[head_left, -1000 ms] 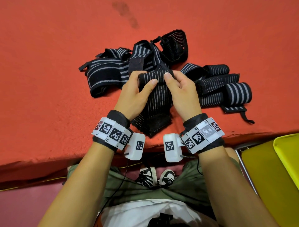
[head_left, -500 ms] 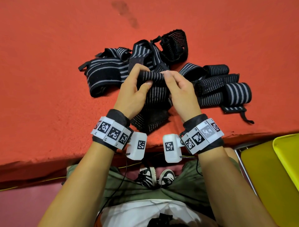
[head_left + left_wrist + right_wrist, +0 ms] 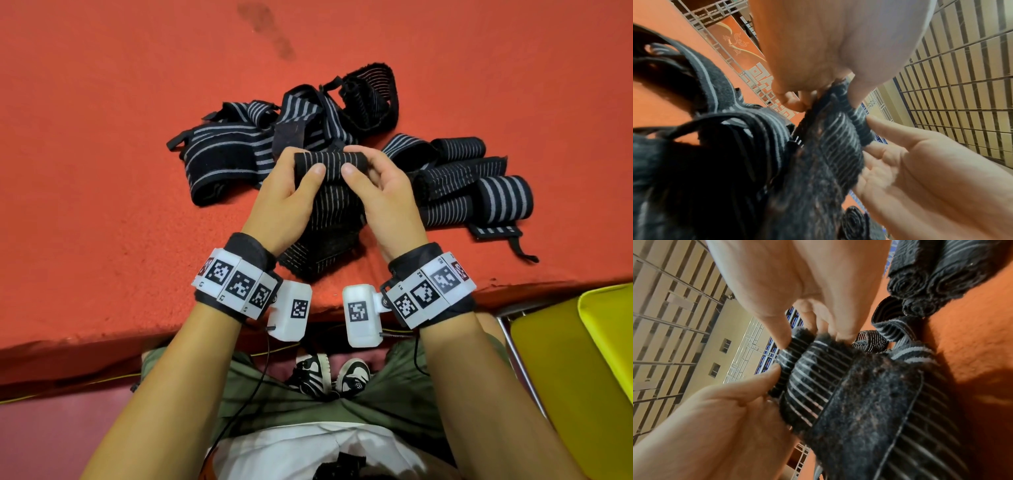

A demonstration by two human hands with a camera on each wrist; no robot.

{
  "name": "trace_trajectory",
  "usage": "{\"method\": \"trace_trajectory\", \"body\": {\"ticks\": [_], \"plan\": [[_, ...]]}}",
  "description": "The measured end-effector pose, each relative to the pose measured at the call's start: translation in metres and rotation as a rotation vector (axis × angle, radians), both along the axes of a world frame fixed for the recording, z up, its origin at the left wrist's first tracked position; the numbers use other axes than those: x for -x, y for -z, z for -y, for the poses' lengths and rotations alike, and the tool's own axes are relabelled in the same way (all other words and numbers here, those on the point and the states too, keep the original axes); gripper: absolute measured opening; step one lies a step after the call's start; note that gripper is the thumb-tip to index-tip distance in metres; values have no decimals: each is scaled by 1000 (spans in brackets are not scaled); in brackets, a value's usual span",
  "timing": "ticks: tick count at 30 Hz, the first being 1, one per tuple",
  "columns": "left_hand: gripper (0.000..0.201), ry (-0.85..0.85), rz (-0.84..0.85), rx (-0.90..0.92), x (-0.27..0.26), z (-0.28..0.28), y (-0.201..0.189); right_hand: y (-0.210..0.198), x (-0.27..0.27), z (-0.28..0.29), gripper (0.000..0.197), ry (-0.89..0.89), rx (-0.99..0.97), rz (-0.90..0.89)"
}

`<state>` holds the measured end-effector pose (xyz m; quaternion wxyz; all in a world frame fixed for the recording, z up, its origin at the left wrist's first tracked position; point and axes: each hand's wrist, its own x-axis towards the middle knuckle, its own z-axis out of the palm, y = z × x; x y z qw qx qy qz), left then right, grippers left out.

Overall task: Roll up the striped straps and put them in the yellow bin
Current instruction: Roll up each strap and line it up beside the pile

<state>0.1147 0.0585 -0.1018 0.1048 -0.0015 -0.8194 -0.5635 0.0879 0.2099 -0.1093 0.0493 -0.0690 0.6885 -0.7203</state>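
A black strap with thin white stripes [image 3: 330, 164] is held up in front of me, its top end wound into a small roll. My left hand [image 3: 291, 192] pinches the roll's left end and my right hand [image 3: 376, 192] pinches its right end, thumbs on the near side. The strap's loose tail [image 3: 322, 240] hangs down onto the red surface. In the left wrist view the roll [image 3: 849, 116] sits between both hands' fingers; in the right wrist view the roll [image 3: 797, 360] shows above the fuzzy tail. A corner of the yellow bin [image 3: 606, 329] shows at the lower right.
A tangled heap of unrolled striped straps [image 3: 274, 137] lies behind my hands on the red felt table [image 3: 102, 137]. Several rolled straps [image 3: 479, 185] lie to the right. The table's front edge runs just below my wrists. A yellow chair seat [image 3: 555, 377] stands beside the bin.
Both hands have turned the roll further, so it is thicker and the hanging tail is shorter. The hands stay in about the same place.
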Motion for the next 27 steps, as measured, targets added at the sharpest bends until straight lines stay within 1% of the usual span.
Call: {"method": "trace_trajectory", "body": {"ticks": [1,3,5,7,8,10,12,14,17,19,23,25,27], "plan": [[8,21,-12,36,-1,1,-1,0,0,1,26,-6,-16,23],[13,50,-29,91,-2,0,-5,-1,-1,1,28,-15,-71,39],[14,57,-46,87,-4,-1,-7,1,-2,0,31,-20,-88,36],[10,43,-48,62,-6,-3,-5,3,0,-2,30,-7,-82,2],[13,22,-27,31,-6,-3,-4,3,1,-2,29,6,-84,-26],[27,-11,67,-57,-6,-5,-1,5,1,-3,27,25,-109,-90],[36,-7,148,-59,-5,-7,1,7,0,-3,27,8,-124,-137],[39,-14,156,-22,-3,-7,3,8,-1,-2,26,-18,-129,-153],[43,-30,120,-26,-2,-8,3,5,-3,-3,25,-48,-111,-107],[38,-33,89,-17,-4,-9,3,2,-4,-4,26,-55,-103,-45],[14,-8,-46,50,-12,-8,-2,-3,-9,-6,30,-125,-164,42],[15,17,-89,56,-14,-7,-8,-5,-11,-5,35,-148,-158,56],[17,45,-87,44,-14,-4,-11,-5,-11,-3,41,-153,-123,58]]}}
